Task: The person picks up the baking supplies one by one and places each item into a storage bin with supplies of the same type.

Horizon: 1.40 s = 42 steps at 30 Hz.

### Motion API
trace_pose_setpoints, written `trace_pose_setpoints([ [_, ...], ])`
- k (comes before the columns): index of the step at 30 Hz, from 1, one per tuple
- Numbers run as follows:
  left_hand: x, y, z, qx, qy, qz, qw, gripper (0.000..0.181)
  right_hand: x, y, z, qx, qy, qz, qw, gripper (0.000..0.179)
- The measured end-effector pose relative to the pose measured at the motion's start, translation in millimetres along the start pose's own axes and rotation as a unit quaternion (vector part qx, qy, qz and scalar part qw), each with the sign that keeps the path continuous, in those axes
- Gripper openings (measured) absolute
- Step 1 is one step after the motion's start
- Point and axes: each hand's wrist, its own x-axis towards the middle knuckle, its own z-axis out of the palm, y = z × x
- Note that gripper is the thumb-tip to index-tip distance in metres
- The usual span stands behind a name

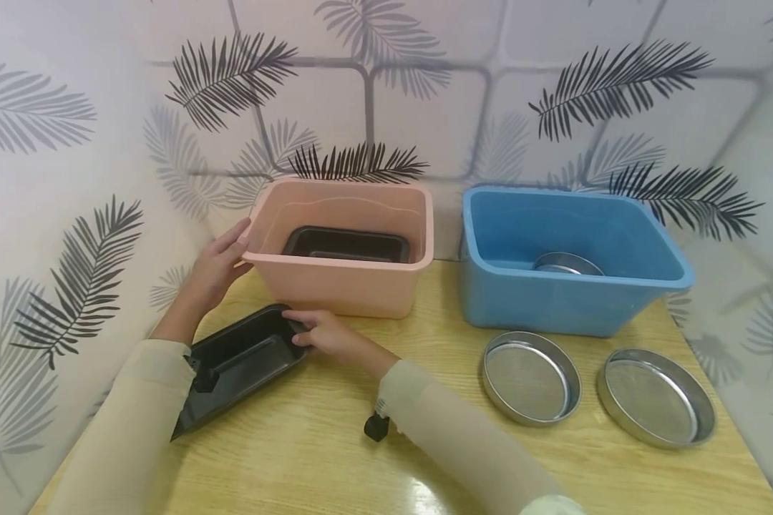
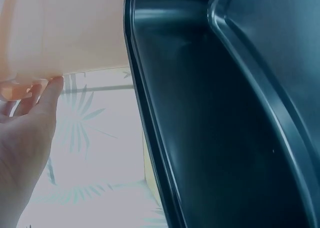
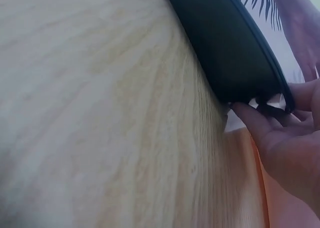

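Observation:
My left hand (image 1: 212,275) holds the left rim of a pink plastic bin (image 1: 338,290), thumb and fingers at its edge. In the left wrist view, that hand's thumb (image 2: 49,100) reaches up to the bin's pale side. With my right hand (image 1: 331,336) I pinch the far end of a black loaf pan (image 1: 258,361), which lies slantwise beneath my left forearm. The right wrist view shows the pan's dark outer side (image 3: 230,42) close over the wooden table, fingers under its end and rim. Inside the pink bin sits another black pan (image 1: 348,243).
A blue bin (image 1: 535,300) stands right of the pink one, with a round metal pan (image 1: 567,263) inside. Two more round metal pans (image 1: 531,379) lie in front of it on the wooden table (image 1: 335,458). Leaf-patterned walls (image 1: 425,114) close off the back and sides.

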Motion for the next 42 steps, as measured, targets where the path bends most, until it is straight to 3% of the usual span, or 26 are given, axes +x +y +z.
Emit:
trace_pose_setpoints([
  [5,0.7,0.8,1.0,0.001,-0.002,-0.002,1.0000,0.063,-10.8,0,-3,0.012,0.023,-0.007,0.9996,0.056],
  [13,1.3,-0.7,-0.6,0.002,-0.007,-0.007,0.9999,0.063,-24.6,-2,-4,0.077,0.048,-0.007,0.9959,0.056],
  [25,-0.5,-1.1,-0.1,-0.010,-0.011,-0.007,0.9999,0.062,-46.6,-10,-15,0.097,0.057,-0.006,0.9937,0.062],
  [30,-2.6,0.0,-0.8,-0.011,-0.015,-0.004,0.9998,0.062,-60.0,-9,-26,0.077,0.064,-0.011,0.9949,0.061],
  [34,-2.5,0.5,-0.3,-0.014,-0.017,0.001,0.9998,0.063,-73.4,-9,-36,0.032,0.077,-0.014,0.9964,0.061],
  [42,-1.3,1.0,-0.6,0.010,-0.008,-0.006,0.9999,0.063,-105.3,-14,-56,0.036,0.084,-0.009,0.9958,0.059],
])
